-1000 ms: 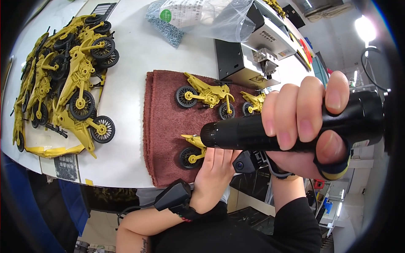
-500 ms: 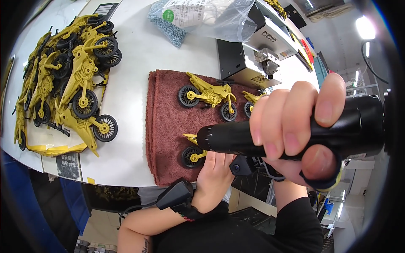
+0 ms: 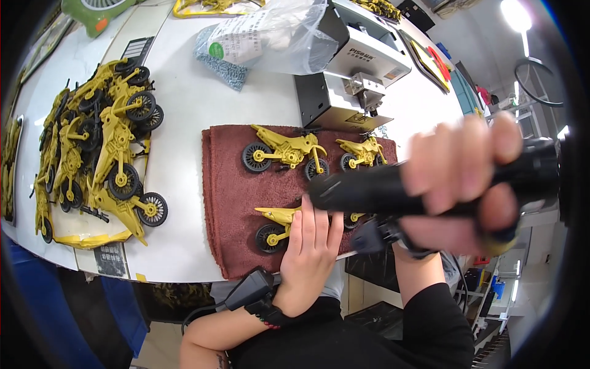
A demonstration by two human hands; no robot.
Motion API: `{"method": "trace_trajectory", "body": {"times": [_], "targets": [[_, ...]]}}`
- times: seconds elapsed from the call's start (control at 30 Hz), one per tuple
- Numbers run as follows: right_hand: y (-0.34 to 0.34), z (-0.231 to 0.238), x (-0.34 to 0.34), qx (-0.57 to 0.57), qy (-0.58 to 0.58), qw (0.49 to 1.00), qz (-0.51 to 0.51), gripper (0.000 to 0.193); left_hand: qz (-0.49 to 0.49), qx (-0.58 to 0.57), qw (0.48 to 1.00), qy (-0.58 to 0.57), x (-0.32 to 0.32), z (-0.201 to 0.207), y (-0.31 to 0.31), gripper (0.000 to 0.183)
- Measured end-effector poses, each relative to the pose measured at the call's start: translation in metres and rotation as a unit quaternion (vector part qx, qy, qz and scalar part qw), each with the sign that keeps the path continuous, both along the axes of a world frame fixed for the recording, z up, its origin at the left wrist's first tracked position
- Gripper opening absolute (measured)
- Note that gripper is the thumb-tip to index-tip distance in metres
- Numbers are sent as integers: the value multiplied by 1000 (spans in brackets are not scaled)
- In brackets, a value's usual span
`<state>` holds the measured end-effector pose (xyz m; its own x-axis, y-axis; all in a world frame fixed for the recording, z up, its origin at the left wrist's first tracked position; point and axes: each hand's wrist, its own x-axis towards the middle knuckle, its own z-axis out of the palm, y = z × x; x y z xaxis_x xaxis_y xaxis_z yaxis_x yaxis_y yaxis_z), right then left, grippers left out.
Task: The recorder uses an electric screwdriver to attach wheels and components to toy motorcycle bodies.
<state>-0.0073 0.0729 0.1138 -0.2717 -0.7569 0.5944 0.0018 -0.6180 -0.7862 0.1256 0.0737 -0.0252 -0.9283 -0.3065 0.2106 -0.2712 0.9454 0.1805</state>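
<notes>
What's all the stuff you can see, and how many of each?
table: one, white, across the middle
cloth: one, brown-red, on the table
bikes: three, yellow and black, on the cloth
pile: bikes too tangled to count, yellow and black, table's left
machine: one, black and silver, behind the cloth
bag: one, clear, bluish bits inside, left of the machine
lamp: one, white, upper right
tool: one, black, held at right
left hand: one, bare, fingers over the nearest bike
right hand: one, bare, blurred, around the tool
</notes>
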Motion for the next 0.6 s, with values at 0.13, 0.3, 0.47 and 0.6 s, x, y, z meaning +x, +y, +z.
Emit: {"method": "trace_trajectory", "body": {"times": [0.13,0.3,0.47,0.6], "targets": [[42,52,-52,-50,-2,986,-161,22,-53,74,996,13,16,45,-16,67],[23,47,-111,-61,31,982,-179,21,3,29,997,75,18,91,-61,64],[-12,19,-112,-45,18,954,-297,20,-42,2,996,80,-29,67,-121,46],[-5,26,-90,-52,-17,963,-263,18,-108,140,983,55,-43,41,-142,44]]}}
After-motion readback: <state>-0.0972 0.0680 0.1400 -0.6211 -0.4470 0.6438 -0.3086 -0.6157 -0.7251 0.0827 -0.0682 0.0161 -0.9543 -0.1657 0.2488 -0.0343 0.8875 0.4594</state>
